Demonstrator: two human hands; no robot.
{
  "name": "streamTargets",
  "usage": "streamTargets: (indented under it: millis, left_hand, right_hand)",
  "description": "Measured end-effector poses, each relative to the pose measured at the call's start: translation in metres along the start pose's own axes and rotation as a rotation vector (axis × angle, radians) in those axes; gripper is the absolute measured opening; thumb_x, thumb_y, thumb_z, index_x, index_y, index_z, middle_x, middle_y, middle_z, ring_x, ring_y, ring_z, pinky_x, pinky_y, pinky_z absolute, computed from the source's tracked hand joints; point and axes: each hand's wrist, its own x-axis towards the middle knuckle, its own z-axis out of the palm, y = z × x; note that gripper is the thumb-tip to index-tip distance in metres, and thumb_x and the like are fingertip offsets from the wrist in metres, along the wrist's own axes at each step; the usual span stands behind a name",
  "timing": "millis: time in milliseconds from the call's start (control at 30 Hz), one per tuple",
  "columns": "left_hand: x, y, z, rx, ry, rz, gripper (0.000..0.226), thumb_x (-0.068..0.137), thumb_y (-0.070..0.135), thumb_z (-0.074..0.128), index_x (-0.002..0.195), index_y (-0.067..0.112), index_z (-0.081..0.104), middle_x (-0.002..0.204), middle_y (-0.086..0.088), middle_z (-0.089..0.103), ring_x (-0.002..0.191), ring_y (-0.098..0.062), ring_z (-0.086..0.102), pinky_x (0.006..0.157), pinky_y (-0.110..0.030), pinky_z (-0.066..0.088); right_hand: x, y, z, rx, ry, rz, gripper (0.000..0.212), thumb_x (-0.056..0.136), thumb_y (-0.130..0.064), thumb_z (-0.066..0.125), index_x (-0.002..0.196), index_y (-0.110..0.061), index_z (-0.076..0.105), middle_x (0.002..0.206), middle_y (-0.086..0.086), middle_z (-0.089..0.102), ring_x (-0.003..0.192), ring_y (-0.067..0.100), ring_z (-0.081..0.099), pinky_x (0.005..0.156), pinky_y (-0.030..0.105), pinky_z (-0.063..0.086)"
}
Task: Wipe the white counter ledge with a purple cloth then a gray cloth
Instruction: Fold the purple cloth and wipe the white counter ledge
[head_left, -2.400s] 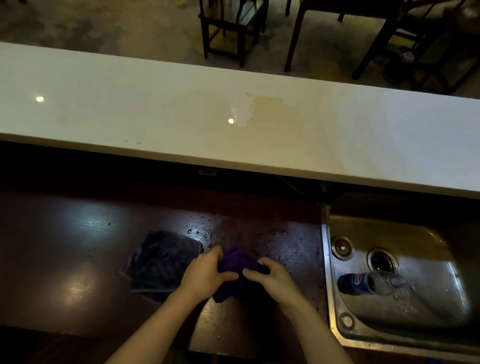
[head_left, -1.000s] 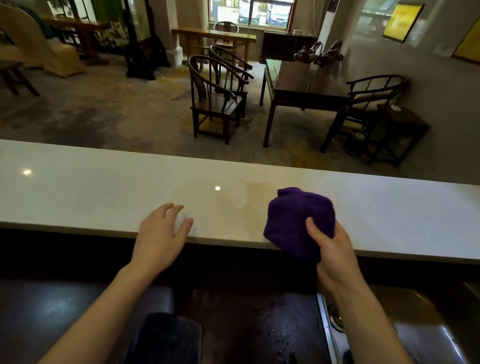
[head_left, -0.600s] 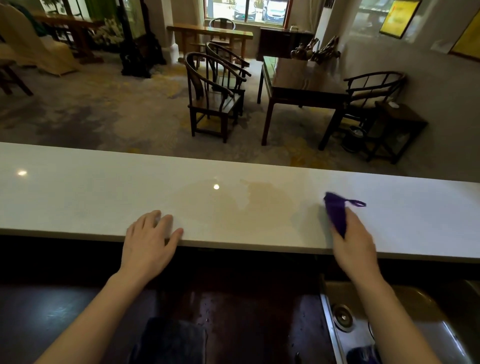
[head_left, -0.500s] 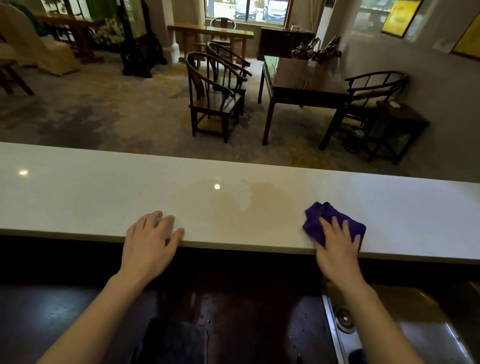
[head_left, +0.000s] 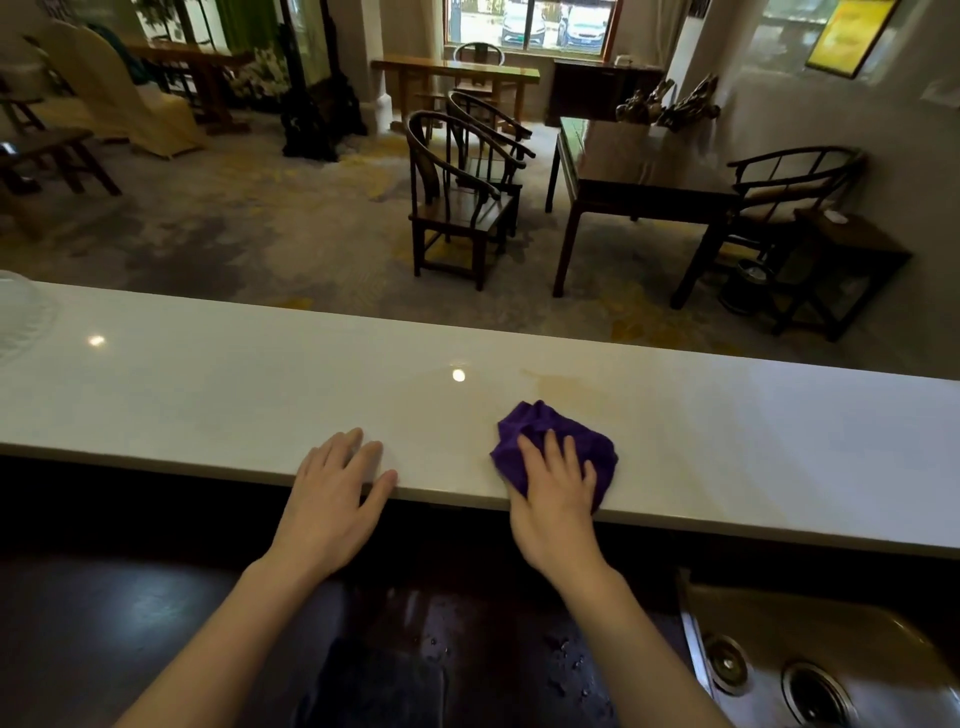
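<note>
Our right hand (head_left: 558, 488) presses flat, fingers spread, on the purple cloth (head_left: 556, 447) on the white ledge (head_left: 208, 395). At nine o'clock of it, our left hand (head_left: 337, 493) rests open on the ledge's edge, holding nothing

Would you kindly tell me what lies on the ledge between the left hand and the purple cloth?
Nothing: in the head view, only bare white ledge separates the left hand from the purple cloth.

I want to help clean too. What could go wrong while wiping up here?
The purple cloth under the right hand sits at the near edge of the white ledge, so it might slip off onto the dark counter. The yellowish stain lies beyond the cloth and could get missed or smeared wider.
</note>
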Motion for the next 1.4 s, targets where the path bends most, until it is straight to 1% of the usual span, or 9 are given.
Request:
streamTargets:
  millis: [167,300,467,633,700,833,967,1200,1400]
  left_hand:
    - [-0.001,-0.002,-0.006,-0.12,0.005,-0.027,0.051,0.098,0.042,0.048,0.139,0.013,0.05,0.152,-0.011,0.042,0.142,-0.026,0.034,0.119,-0.043,0.025]
    - [-0.001,-0.004,-0.008,-0.163,0.015,-0.03,0.051,0.098,0.038,0.05,0.14,0.011,0.049,0.15,-0.009,0.044,0.139,-0.024,0.038,0.116,-0.038,0.029]
    - [-0.001,-0.006,-0.007,-0.177,0.038,0.007,0.045,0.098,0.037,0.049,0.134,0.01,0.053,0.141,-0.005,0.05,0.131,-0.021,0.045,0.11,-0.03,0.033]
    - [-0.003,-0.009,-0.003,-0.144,0.07,0.032,0.04,0.097,0.04,0.048,0.127,0.014,0.056,0.138,-0.003,0.05,0.125,-0.021,0.047,0.105,-0.03,0.035]
    - [-0.004,-0.011,-0.002,-0.124,0.077,0.044,0.037,0.097,0.04,0.05,0.123,0.014,0.056,0.137,-0.005,0.05,0.125,-0.023,0.048,0.103,-0.029,0.033]
    - [-0.005,-0.013,0.0,-0.1,0.068,0.039,0.043,0.097,0.043,0.047,0.129,0.015,0.053,0.144,-0.009,0.046,0.133,-0.026,0.042,0.11,-0.036,0.032]
    - [-0.005,-0.013,0.002,-0.096,0.059,0.026,0.046,0.097,0.044,0.046,0.132,0.015,0.052,0.148,-0.01,0.043,0.138,-0.027,0.037,0.116,-0.04,0.029]
    - [-0.006,-0.011,0.002,-0.088,0.059,0.028,0.047,0.098,0.042,0.048,0.135,0.013,0.052,0.151,-0.011,0.041,0.142,-0.027,0.033,0.121,-0.042,0.021]
    - [-0.006,-0.01,0.002,-0.081,0.068,0.038,0.047,0.098,0.041,0.05,0.135,0.012,0.052,0.151,-0.011,0.041,0.142,-0.027,0.033,0.12,-0.043,0.024]
  right_hand:
    - [0.006,-0.042,0.018,0.001,-0.066,-0.092,0.06,0.099,-0.03,0.048,0.155,-0.025,0.026,0.167,0.013,0.016,0.154,0.036,0.005,0.122,0.057,0.001]
    - [0.007,-0.07,0.028,0.008,-0.13,-0.173,0.057,0.102,-0.04,0.041,0.155,-0.033,0.023,0.167,0.013,0.013,0.153,0.04,-0.002,0.12,0.06,-0.005]
    - [0.004,-0.082,0.033,0.003,-0.198,-0.257,0.052,0.103,-0.056,0.024,0.15,-0.037,0.034,0.169,0.007,0.01,0.153,0.039,-0.011,0.117,0.06,-0.015]
    - [0.001,-0.061,0.027,-0.105,-0.139,-0.328,0.044,0.106,-0.045,0.027,0.149,-0.036,0.036,0.168,0.005,0.019,0.155,0.034,0.0,0.123,0.058,0.001]
    - [0.0,-0.051,0.023,-0.118,-0.135,-0.331,0.044,0.107,-0.044,0.027,0.149,-0.035,0.036,0.167,0.004,0.02,0.155,0.032,0.001,0.124,0.056,0.001]
    - [0.0,-0.024,0.009,-0.12,-0.119,-0.287,0.044,0.106,-0.042,0.03,0.149,-0.034,0.038,0.166,0.004,0.023,0.155,0.03,0.005,0.125,0.05,-0.003]
    - [0.002,0.007,-0.007,-0.101,-0.091,-0.201,0.043,0.107,-0.04,0.032,0.148,-0.032,0.043,0.165,0.002,0.027,0.155,0.028,0.01,0.125,0.048,0.0]
    - [0.003,0.07,-0.038,-0.106,-0.05,-0.018,0.04,0.106,-0.036,0.037,0.144,-0.031,0.048,0.162,0.002,0.035,0.153,0.029,0.016,0.125,0.051,0.008]
    - [0.013,0.11,-0.06,-0.14,0.005,0.174,0.041,0.105,-0.034,0.037,0.144,-0.026,0.047,0.159,0.009,0.038,0.151,0.036,0.021,0.122,0.06,0.011]
